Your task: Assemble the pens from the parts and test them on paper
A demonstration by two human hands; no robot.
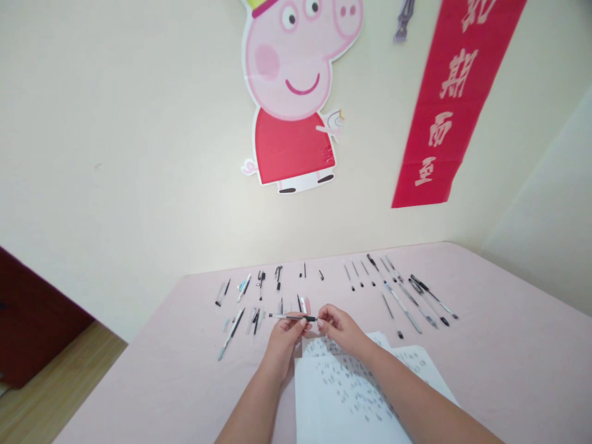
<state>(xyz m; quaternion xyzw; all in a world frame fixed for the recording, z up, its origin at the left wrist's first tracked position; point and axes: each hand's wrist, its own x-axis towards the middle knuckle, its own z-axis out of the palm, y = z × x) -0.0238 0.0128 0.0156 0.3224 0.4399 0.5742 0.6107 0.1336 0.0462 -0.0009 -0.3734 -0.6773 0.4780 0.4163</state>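
Note:
A thin pen [290,317] with a black end is held level just above the pink table [499,345], in the middle of it. My left hand [287,333] pinches its shaft from below. My right hand [338,325] pinches the black right end. Both hands hover over the far edge of white sheets of paper [351,394] covered in small handwritten marks.
Several pens and pen parts lie in rows across the table, some left of my hands [234,327], more to the right [416,296]. A cartoon pig cut-out [296,111] and a red banner [444,111] hang on the wall. Wooden floor [50,394] shows at the left.

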